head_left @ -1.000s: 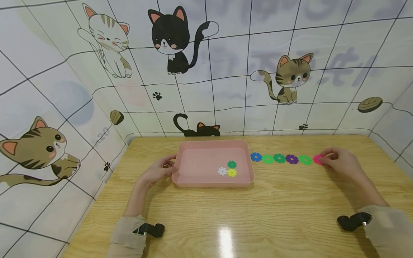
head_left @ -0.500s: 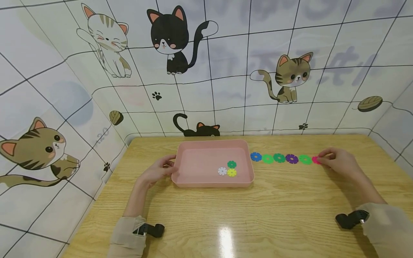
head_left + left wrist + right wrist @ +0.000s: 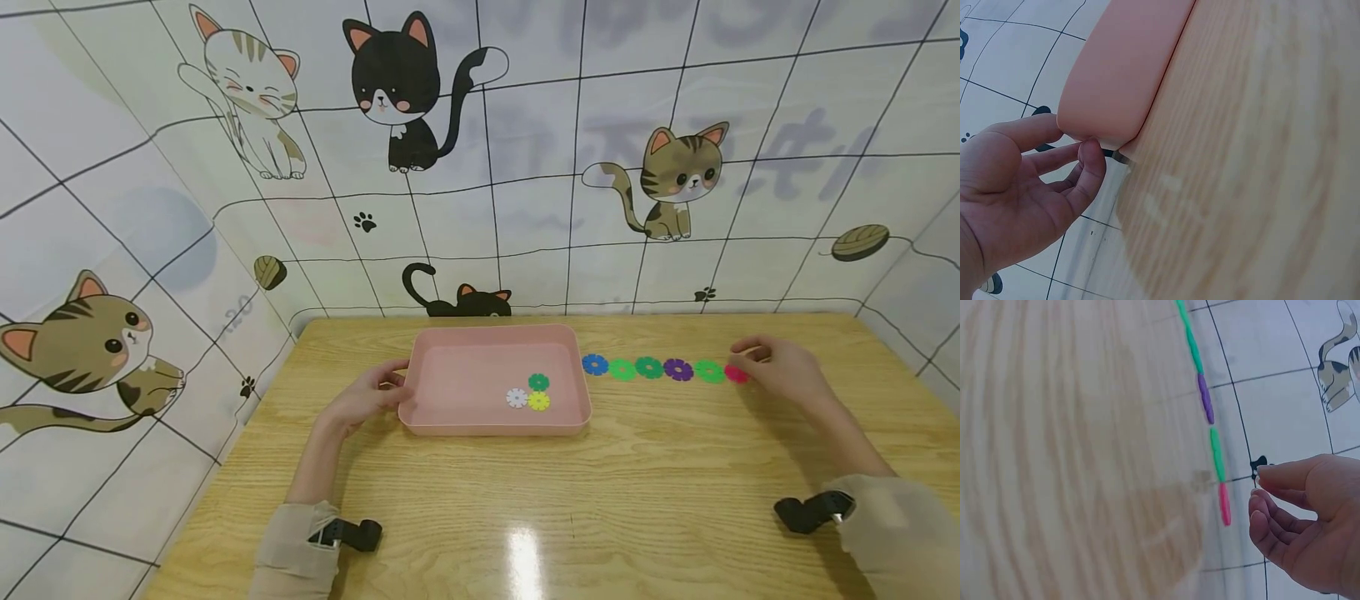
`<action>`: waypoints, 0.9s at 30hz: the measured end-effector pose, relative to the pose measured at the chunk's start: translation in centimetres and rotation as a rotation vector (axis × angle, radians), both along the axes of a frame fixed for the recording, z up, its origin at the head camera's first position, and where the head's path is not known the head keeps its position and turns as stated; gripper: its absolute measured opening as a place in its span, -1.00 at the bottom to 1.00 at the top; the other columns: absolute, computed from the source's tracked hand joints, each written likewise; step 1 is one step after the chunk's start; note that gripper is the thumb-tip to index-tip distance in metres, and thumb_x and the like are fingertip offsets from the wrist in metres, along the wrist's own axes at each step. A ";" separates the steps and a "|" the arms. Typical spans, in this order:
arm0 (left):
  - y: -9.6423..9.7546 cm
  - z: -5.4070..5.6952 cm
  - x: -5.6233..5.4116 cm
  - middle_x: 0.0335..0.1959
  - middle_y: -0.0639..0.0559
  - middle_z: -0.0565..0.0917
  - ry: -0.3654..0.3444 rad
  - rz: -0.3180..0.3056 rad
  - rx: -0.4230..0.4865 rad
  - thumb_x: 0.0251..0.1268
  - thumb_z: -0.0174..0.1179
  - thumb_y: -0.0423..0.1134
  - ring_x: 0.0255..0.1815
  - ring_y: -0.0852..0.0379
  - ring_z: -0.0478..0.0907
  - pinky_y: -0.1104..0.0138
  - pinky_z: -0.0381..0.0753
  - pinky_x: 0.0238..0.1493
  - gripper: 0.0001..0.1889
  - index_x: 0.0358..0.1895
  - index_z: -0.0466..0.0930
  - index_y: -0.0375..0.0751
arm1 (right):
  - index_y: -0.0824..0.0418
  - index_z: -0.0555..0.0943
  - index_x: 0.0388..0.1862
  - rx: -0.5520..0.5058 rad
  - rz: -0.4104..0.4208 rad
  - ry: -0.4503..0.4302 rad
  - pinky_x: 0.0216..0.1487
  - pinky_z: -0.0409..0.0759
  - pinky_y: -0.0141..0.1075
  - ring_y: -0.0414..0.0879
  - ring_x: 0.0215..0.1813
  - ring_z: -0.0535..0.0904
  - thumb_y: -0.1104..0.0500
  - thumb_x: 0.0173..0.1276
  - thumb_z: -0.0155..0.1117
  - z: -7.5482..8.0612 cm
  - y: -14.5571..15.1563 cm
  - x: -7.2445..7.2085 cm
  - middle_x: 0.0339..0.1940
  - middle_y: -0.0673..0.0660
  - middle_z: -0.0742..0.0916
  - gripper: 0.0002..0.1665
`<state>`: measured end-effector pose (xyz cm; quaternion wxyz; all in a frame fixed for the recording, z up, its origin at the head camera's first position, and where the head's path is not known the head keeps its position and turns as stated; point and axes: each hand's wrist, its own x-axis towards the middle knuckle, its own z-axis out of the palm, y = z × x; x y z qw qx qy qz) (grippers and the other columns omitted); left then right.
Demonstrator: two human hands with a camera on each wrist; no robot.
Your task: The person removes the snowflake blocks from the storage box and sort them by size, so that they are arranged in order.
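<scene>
A row of flower-shaped plastic discs lies to the right of the pink tray (image 3: 465, 379): blue (image 3: 596, 364), light green (image 3: 622, 370), dark green (image 3: 649, 367), purple (image 3: 678, 370), another light green (image 3: 708, 372), and pink (image 3: 735, 374) at the right end. My right hand (image 3: 783, 371) hovers at the pink disc, partly covering it; the right wrist view shows its loosely bent fingers apart from the disc (image 3: 1225, 505), holding nothing. At the tray's left end my left hand (image 3: 369, 396) holds the wall, thumb and fingers touching the tray (image 3: 1119, 75) in the left wrist view.
Inside the tray lie a dark green disc (image 3: 538, 382), a white disc (image 3: 517, 398) and a yellow disc (image 3: 538, 402). The wooden table (image 3: 480, 492) meets a wall covering (image 3: 540, 208) printed with cats along its back edge.
The pink disc has shifted slightly left, closer to the light green disc. My right hand has let go of it and lifted a little. The left hand and tray stay put.
</scene>
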<state>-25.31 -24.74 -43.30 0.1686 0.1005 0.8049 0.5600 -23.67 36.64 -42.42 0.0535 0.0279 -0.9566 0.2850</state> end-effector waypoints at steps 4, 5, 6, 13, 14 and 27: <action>0.0 0.1 0.1 -0.02 -0.22 0.43 -0.003 0.002 -0.003 0.41 0.19 -0.40 -0.19 0.04 0.45 0.30 0.44 -0.24 -0.33 0.53 0.16 -0.41 | 0.46 0.56 0.09 -0.039 0.036 0.008 -0.35 0.53 -0.26 0.31 -0.09 0.61 0.09 0.54 0.19 0.5 -1.2 -0.1 -0.08 0.48 0.68 -0.58; 0.0 0.1 0.1 -0.02 -0.22 0.43 -0.005 0.003 0.000 0.41 0.19 -0.40 -0.19 0.04 0.45 0.30 0.45 -0.24 -0.33 0.52 0.16 -0.41 | 0.45 0.57 0.09 -0.047 0.046 0.015 -0.34 0.53 -0.28 0.31 -0.07 0.61 0.09 0.53 0.20 0.6 -1.6 -0.2 -0.08 0.46 0.68 -0.58; 0.0 0.1 0.1 -0.02 -0.22 0.43 -0.005 0.000 0.001 0.41 0.18 -0.40 -0.19 0.04 0.45 0.31 0.45 -0.23 -0.33 0.52 0.15 -0.42 | 0.45 0.57 0.09 -0.057 0.060 0.022 -0.34 0.54 -0.30 0.29 -0.07 0.63 0.09 0.53 0.20 0.7 -1.9 -0.3 -0.08 0.45 0.69 -0.59; 0.0 0.1 0.1 -0.03 -0.22 0.42 -0.005 -0.004 0.004 0.41 0.17 -0.42 -0.16 0.05 0.46 0.33 0.48 -0.20 -0.33 0.52 0.14 -0.43 | 0.40 0.60 0.09 -0.101 0.134 0.051 -0.35 0.56 -0.32 0.19 -0.10 0.67 0.06 0.54 0.21 1.7 -4.8 -0.5 -0.10 0.34 0.71 -0.59; 0.0 0.1 0.2 -0.03 -0.21 0.42 -0.005 -0.003 0.002 0.41 0.16 -0.42 -0.16 0.06 0.46 0.33 0.48 -0.20 -0.33 0.53 0.14 -0.43 | 0.39 0.60 0.10 -0.102 0.143 0.052 -0.33 0.57 -0.31 0.21 -0.09 0.67 0.06 0.54 0.21 1.8 -5.2 -0.5 -0.09 0.33 0.71 -0.59; 0.1 0.3 0.2 0.02 -0.25 0.42 -0.011 -0.002 0.002 0.43 0.17 -0.40 -0.10 0.01 0.46 0.27 0.52 -0.13 -0.33 0.54 0.14 -0.39 | 0.33 0.61 0.09 -0.161 0.267 0.038 -0.31 0.57 -0.28 0.13 -0.13 0.68 0.10 0.52 0.24 3.2 -12.0 -1.1 -0.14 0.20 0.74 -0.66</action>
